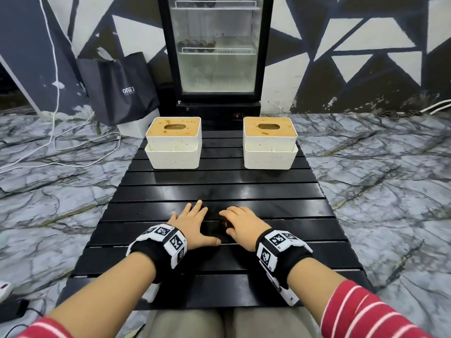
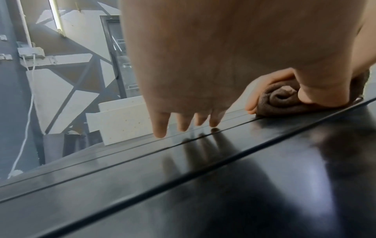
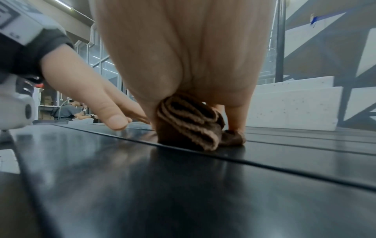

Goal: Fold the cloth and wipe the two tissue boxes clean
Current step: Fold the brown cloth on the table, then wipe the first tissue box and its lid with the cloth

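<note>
Two white tissue boxes with stained tan lids stand at the far end of the black slatted table (image 1: 219, 189), the left box (image 1: 173, 142) and the right box (image 1: 269, 142). A dark brown cloth (image 3: 189, 127), folded into a thick bundle, lies on the table near me. My right hand (image 1: 241, 223) is curled over it and grips it, so the head view shows almost none of it. My left hand (image 1: 192, 223) lies beside it with straight fingers (image 2: 160, 127) touching the table. Its thumb (image 2: 323, 95) reaches the cloth (image 2: 284, 99).
A glass-door fridge (image 1: 216, 50) stands just behind the table, with a black bag (image 1: 122, 89) to its left. White cables (image 1: 56, 142) trail over the marble floor on the left. Bare slats lie between my hands and the boxes.
</note>
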